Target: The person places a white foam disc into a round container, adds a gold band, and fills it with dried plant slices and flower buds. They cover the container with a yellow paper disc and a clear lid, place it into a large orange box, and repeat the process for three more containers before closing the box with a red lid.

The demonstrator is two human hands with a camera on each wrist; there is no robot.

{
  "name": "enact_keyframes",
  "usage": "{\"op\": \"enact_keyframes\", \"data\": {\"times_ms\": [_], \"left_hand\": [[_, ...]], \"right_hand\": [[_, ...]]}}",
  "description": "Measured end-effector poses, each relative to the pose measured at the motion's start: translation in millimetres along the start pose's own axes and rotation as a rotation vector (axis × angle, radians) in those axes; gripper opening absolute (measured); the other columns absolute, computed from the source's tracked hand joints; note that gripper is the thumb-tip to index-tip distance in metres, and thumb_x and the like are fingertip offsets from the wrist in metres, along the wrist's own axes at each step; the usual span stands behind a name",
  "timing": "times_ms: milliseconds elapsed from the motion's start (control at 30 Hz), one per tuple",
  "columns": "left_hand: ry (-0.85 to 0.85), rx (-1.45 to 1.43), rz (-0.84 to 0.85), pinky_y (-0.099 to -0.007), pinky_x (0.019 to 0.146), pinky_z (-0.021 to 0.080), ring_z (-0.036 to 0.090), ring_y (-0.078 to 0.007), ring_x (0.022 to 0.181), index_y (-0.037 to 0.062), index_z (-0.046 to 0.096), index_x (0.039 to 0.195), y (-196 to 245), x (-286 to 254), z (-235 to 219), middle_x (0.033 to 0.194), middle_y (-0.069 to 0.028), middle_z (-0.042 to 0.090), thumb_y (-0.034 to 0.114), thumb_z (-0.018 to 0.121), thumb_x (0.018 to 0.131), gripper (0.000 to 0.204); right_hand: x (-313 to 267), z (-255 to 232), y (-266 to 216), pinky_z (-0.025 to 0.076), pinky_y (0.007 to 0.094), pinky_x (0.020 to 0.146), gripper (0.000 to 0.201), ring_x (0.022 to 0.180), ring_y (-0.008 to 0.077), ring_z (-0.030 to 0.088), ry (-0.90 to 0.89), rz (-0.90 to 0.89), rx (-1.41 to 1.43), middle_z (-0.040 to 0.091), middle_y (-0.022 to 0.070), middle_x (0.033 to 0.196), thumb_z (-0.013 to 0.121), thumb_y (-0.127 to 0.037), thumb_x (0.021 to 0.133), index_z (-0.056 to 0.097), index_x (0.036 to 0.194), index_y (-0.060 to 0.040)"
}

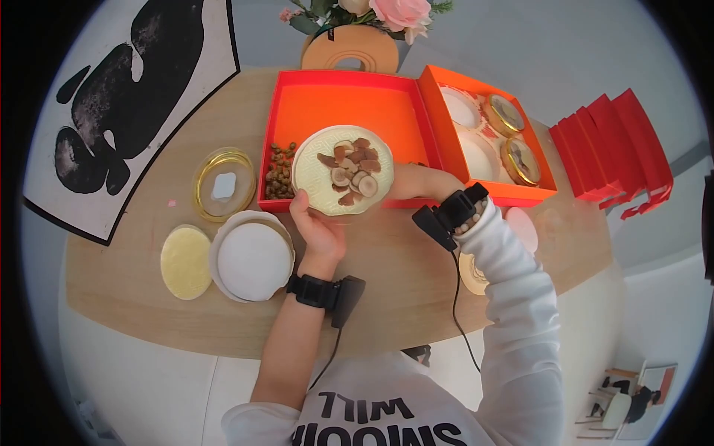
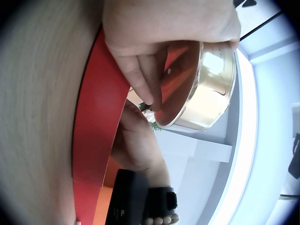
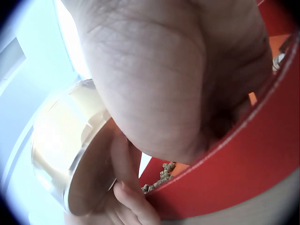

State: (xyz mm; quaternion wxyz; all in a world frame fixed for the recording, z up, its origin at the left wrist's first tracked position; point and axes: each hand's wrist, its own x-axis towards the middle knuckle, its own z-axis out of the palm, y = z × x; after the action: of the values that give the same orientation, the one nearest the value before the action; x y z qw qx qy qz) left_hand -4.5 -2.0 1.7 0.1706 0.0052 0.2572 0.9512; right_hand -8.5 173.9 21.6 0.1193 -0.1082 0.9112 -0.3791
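In the head view my left hand (image 1: 321, 234) holds a round gold tin (image 1: 312, 175), its thumb at the near rim. Brown and pale dried slices (image 1: 357, 175) lie loose inside the tin. The left wrist view shows its shiny gold wall (image 2: 213, 89) and that hand's fingers bent beneath it. My right hand (image 1: 422, 181) reaches behind the tin into the red box (image 1: 349, 93), with an orange inside. Its fingers are hidden by the tin and the box wall (image 3: 243, 164). Small brown round pieces (image 1: 280, 178) are heaped in the box's left corner.
An orange side (image 1: 487, 189) of the box holds gold-rimmed jars (image 1: 520, 161). To the left are a gold-rimmed clear lid (image 1: 202, 199), a gold disc (image 1: 186, 262) and a white bowl (image 1: 256, 264). Red boxes (image 1: 599, 149) stand far right. Flowers (image 1: 401, 13) are behind.
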Motion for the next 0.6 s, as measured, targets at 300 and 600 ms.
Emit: {"op": "enact_keyframes", "data": {"times_ms": [300, 600], "left_hand": [[0.001, -0.006, -0.005, -0.0352, 0.096, 0.030, 0.039, -0.0207, 0.116, 0.0067, 0.037, 0.125, 1, 0, 0, 0.126, -0.0080, 0.042, 0.047, 0.044, 0.079, 0.062], [-0.012, -0.014, 0.006, -0.0349, 0.096, 0.030, 0.040, -0.0201, 0.115, 0.0065, 0.037, 0.124, 1, 1, 0, 0.125, -0.0076, 0.042, 0.046, 0.044, 0.079, 0.061]], "right_hand": [[-20, -38, -23, 0.047, 0.0361, 0.068, 0.019, 0.078, 0.0285, 0.060, -0.194, 0.640, -0.556, 0.062, 0.0174, 0.081, 0.055, -0.012, 0.072, 0.060, 0.086, 0.0001], [-30, -33, -35, 0.048, 0.0359, 0.061, 0.017, 0.077, 0.0272, 0.062, -0.047, 0.681, -0.868, 0.063, 0.0122, 0.082, 0.058, -0.018, 0.070, 0.063, 0.082, -0.0065]]}}
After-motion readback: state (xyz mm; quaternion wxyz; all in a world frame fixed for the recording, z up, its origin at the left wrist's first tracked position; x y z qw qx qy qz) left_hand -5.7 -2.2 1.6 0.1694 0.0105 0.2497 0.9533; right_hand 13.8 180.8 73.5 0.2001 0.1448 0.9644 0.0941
